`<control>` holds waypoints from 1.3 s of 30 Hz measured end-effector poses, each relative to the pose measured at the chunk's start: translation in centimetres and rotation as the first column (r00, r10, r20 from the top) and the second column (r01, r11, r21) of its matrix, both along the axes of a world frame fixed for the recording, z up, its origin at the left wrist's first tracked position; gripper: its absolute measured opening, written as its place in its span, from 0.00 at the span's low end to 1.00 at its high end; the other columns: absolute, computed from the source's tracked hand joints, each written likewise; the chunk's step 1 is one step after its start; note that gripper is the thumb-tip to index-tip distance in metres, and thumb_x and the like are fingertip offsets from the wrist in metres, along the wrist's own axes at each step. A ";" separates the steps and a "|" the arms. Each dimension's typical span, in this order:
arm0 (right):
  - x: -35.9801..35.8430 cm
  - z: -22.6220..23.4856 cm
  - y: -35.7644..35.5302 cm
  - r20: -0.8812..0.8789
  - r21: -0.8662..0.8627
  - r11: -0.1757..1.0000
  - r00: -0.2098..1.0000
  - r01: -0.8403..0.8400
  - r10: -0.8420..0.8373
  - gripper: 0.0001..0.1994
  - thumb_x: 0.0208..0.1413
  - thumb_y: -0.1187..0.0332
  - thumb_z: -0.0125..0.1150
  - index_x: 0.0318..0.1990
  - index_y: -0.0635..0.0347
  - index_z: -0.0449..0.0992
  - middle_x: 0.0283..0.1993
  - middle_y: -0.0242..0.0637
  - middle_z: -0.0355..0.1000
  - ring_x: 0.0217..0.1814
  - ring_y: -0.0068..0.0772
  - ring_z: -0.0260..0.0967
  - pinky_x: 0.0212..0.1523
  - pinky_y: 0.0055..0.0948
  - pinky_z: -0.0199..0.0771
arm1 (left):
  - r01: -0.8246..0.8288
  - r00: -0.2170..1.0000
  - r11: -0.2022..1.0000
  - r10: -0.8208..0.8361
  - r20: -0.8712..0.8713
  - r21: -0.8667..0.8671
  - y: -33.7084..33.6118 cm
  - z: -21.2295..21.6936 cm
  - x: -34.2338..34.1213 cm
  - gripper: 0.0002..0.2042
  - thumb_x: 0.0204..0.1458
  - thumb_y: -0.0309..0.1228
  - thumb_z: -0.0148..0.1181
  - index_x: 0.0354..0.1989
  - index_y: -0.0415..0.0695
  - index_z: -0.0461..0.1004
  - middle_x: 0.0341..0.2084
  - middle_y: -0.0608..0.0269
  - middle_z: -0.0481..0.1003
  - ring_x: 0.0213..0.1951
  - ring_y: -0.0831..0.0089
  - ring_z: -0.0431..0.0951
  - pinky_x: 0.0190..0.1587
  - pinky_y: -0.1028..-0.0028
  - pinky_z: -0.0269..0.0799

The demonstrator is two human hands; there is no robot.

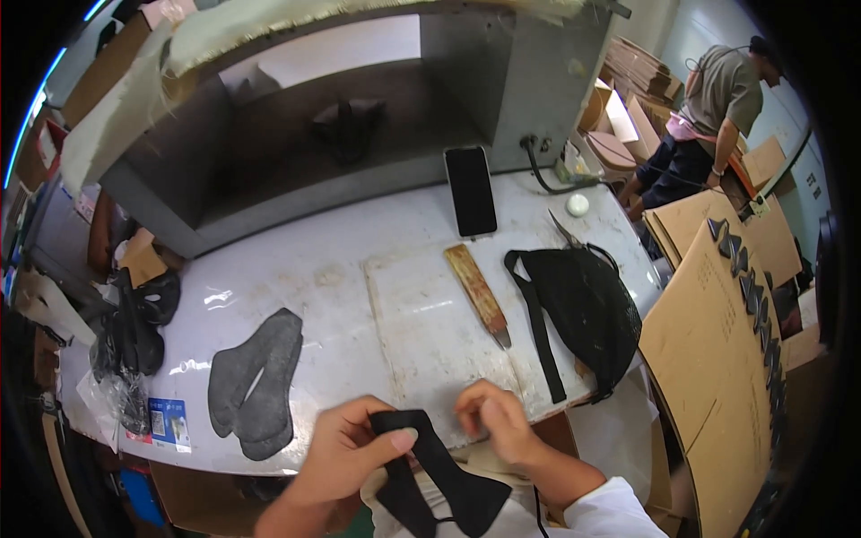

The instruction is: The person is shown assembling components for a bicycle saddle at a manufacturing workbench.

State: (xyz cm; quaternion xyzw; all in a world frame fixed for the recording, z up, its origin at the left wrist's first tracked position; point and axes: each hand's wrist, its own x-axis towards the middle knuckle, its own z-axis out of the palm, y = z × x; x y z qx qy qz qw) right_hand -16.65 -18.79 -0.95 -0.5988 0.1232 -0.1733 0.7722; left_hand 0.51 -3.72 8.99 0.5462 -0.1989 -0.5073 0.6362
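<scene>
My left hand (345,453) pinches a black, V-shaped cut piece (441,462) that looks like a shoe upper, thumb on top near its narrow bend. Its two legs hang toward me over the table's front edge. To the right of the piece, apart from it, my right hand (498,421) is raised with its fingers curled in; whether anything small is between them is hidden. A stack of dark grey pieces of similar shape (273,381) lies on the white table (332,314), left of my left hand.
A grey metal box (457,99) with a dark piece (348,121) inside stands behind. A phone (471,190), rusty-handled blade (478,291), scissors (565,229) and black bag (578,314) lie on the table. Cardboard (717,368) leans at right; a person (717,112) stands beyond.
</scene>
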 end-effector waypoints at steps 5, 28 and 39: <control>-0.8 -2.1 -1.5 -0.082 0.015 0.972 0.969 0.233 -0.232 0.15 0.68 0.59 0.42 0.41 0.63 0.69 0.24 0.29 0.63 0.25 0.17 0.56 0.28 0.19 0.59 | 0.053 -0.025 0.877 0.479 0.877 -0.478 -6.0 6.3 7.7 0.12 0.39 0.22 0.73 0.33 0.38 0.77 0.25 0.55 0.78 0.27 0.67 0.79 0.31 0.73 0.74; -1.1 -1.5 -0.6 0.029 -0.322 0.878 0.930 0.355 -0.366 0.10 0.61 0.69 0.56 0.30 0.65 0.73 0.22 0.27 0.66 0.22 0.17 0.60 0.24 0.21 0.61 | 0.182 -0.399 0.962 0.263 0.879 -0.205 -24.1 -3.4 20.5 0.14 0.29 0.18 0.62 0.29 0.41 0.72 0.42 0.52 0.71 0.53 0.50 0.67 0.57 0.51 0.63; -0.5 -2.7 -1.9 0.109 -0.016 0.804 0.800 0.595 -0.590 0.08 0.64 0.67 0.51 0.34 0.60 0.65 0.18 0.30 0.61 0.15 0.19 0.56 0.17 0.21 0.58 | -0.396 0.655 0.503 0.741 0.147 -0.768 -3.7 0.1 4.2 0.16 0.49 0.18 0.63 0.45 0.37 0.68 0.37 0.60 0.75 0.37 0.75 0.75 0.43 0.74 0.73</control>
